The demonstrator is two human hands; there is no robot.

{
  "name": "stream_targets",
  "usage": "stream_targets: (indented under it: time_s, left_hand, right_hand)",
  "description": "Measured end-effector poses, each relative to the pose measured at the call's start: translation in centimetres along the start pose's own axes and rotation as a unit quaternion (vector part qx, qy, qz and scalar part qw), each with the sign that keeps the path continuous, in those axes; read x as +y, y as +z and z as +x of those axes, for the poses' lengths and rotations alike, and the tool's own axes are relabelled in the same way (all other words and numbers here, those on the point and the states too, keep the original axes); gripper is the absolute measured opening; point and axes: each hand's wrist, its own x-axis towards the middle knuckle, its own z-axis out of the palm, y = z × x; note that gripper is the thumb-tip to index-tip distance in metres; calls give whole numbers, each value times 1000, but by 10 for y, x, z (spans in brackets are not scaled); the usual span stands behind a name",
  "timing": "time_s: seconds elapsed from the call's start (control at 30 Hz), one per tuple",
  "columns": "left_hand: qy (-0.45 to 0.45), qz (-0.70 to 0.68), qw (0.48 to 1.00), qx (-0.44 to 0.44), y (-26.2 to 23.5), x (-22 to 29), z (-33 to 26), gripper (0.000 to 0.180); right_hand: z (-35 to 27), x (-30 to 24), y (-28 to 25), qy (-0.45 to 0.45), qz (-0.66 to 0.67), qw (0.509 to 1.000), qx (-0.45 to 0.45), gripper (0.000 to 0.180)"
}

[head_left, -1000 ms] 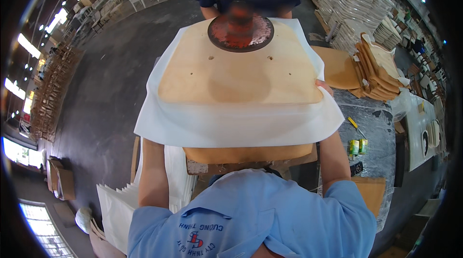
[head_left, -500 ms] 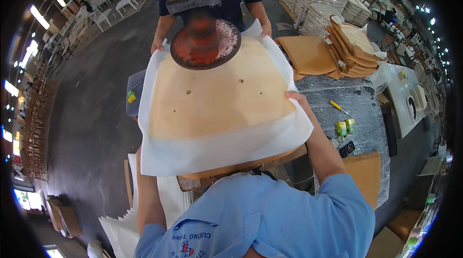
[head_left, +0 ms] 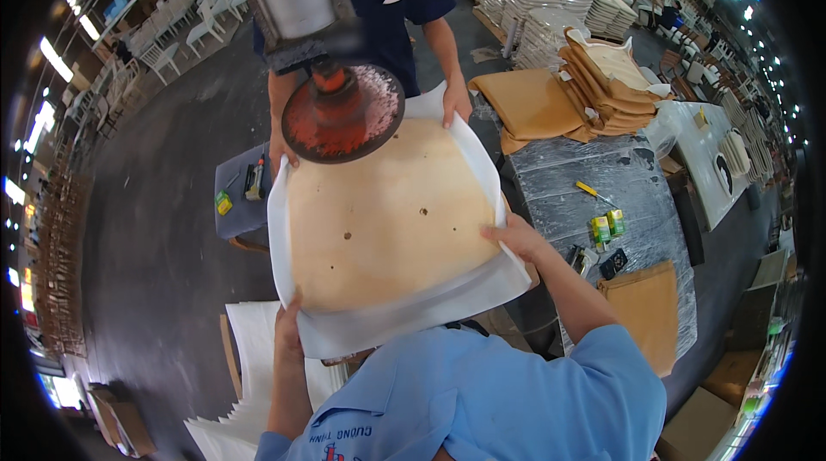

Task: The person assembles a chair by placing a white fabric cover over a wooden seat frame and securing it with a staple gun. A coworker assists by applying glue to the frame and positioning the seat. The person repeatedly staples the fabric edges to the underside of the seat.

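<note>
Rotated plywood seat panel (head_left: 391,220) under red press disc (head_left: 344,114) | left hand (head_left: 288,323), right hand (head_left: 516,237) gripping white fabric (head_left: 413,315) edges | stapling not visibly begun

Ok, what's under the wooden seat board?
White fabric lies under the board, its edges sticking out all round. Whatever supports them underneath is covered. A round red press plate sits over the board's far edge.

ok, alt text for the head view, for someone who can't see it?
A person's left hand and right hand grip a plywood seat board lying on white fabric, while a co-worker opposite holds its far edge beneath a round red press plate.
</note>
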Motion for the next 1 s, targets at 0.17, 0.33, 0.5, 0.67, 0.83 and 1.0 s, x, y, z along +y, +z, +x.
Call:
stream_targets:
  time_s: [0.17, 0.33, 0.5, 0.67, 0.83, 1.0]
  left_hand:
    - [15, 87, 995, 37, 4, -6, 1, 54]
    - [-25, 123, 989, 79, 12, -5, 10, 49]
    - [-8, 136, 991, 9, 3, -8, 22, 46]
    - [-14, 264, 963, 49, -5, -4, 31, 50]
    - [20, 486, 872, 56, -9, 4, 26, 48]
    - [29, 649, 758, 63, -11, 14, 20, 60]
  right_hand:
    - [-2, 3, 1, 18, -45, 999, 12, 60]
    - [1, 0, -5, 7, -78, 997, 7, 59]
    - [8, 8, -11, -54, -217, 973, 60, 59]
    - [4, 3, -9, -80, -306, 945, 79, 67]
    - [2, -11, 13, 15, -382, 918, 107, 69]
    - [-2, -21, 22, 12, -462, 882, 92, 67]
